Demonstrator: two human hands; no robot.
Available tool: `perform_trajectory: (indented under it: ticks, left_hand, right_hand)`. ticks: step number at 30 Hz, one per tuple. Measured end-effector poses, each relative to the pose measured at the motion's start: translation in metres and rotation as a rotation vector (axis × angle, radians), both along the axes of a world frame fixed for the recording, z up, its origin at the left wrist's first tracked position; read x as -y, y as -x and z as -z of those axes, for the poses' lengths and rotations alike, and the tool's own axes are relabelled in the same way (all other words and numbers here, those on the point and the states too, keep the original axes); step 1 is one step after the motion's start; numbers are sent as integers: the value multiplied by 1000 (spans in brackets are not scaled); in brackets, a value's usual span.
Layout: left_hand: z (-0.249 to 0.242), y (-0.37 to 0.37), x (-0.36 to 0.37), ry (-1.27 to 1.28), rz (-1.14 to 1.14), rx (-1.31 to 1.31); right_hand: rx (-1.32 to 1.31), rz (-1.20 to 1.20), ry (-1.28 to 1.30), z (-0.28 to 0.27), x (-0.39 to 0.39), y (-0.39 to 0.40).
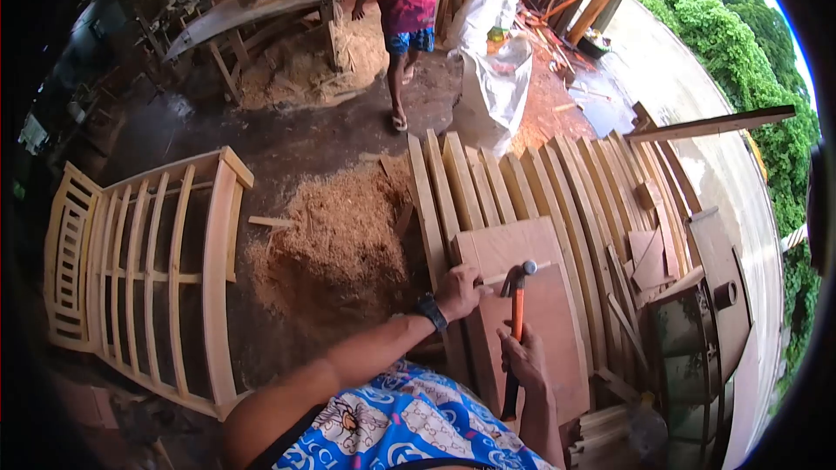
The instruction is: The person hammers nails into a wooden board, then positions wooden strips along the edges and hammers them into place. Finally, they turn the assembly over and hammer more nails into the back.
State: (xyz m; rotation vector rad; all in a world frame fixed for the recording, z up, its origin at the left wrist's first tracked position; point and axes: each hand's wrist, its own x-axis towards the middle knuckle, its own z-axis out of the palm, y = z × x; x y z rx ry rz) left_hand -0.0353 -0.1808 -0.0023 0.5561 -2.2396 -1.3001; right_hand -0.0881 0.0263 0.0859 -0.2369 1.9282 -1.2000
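Hammer (518,306), orange and black handle, upper part visible, grip partly hidden; right hand (525,359) clamped round it. Left hand (457,292), fingers bent together at the edge of the reddish wooden panels (557,331); anything pinched there too small to tell. Pale strip (544,266), partly covered by the hammer head. Planks (557,184) beneath, lower ends hidden.

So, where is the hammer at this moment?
In the head view, the hammer is in the right hand, over the wooden panel, near the left hand.
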Motion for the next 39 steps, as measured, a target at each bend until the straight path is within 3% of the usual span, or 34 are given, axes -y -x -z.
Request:
perform_trajectory:
  ticks: [7, 16, 28, 30, 34, 36, 39]
  left_hand:
    - [4, 1, -3, 23, -44, -66]
    - [-6, -4, -3, 97, -22, 174]
    - [-6, -6, -2, 115, -10, 179]
    - [6, -4, -6, 191, -64, 92]
    - [1, -6, -4, 179, -7, 132]
    - [1, -5, -3, 177, -26, 88]
    - [-6, -6, 1, 149, 14, 140]
  right_hand:
    - [17, -34, 21, 3, -1, -6]
    - [27, -24, 13, 1, 1, -8]
    - [73, 17, 16, 3, 3, -6]
    - [-41, -42, 57, 13, -4, -3]
    - [-131, -28, -160, 6, 1, 4]
    - [-437, -172, -273, 0, 6, 7]
    - [-519, -168, -218, -21, 26, 7]
